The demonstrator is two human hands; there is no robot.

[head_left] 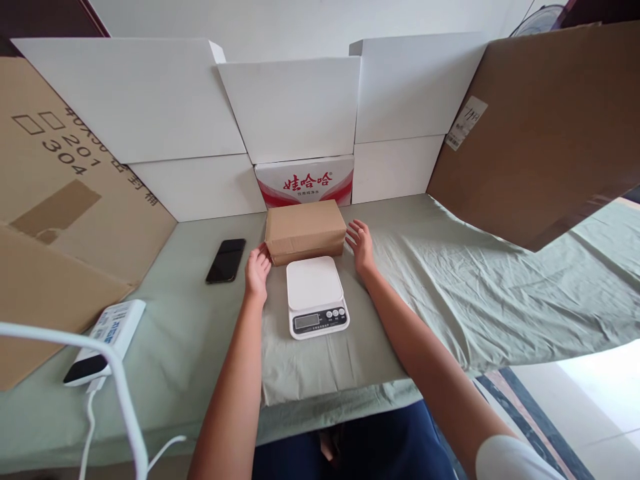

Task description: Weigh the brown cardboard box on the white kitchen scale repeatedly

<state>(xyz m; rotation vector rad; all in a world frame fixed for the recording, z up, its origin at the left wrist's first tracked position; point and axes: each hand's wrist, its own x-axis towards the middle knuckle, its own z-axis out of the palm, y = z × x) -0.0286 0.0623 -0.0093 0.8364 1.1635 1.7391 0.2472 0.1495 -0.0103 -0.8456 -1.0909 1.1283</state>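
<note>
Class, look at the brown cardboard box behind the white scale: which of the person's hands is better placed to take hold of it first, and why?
Left. The left hand has fingertips at the cardboard box's left end, apparently touching. The right hand is open beside the right end, a small gap showing. The scale sits in front.

Bright, even daylight falls from the right; shadows are soft and faint, focus is sharp, and wide-angle distortion bends straight edges near the borders.

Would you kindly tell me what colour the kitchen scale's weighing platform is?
White, like the rest of the kitchen scale; the head view shows it plainly, just in front of the brown cardboard box.
</note>
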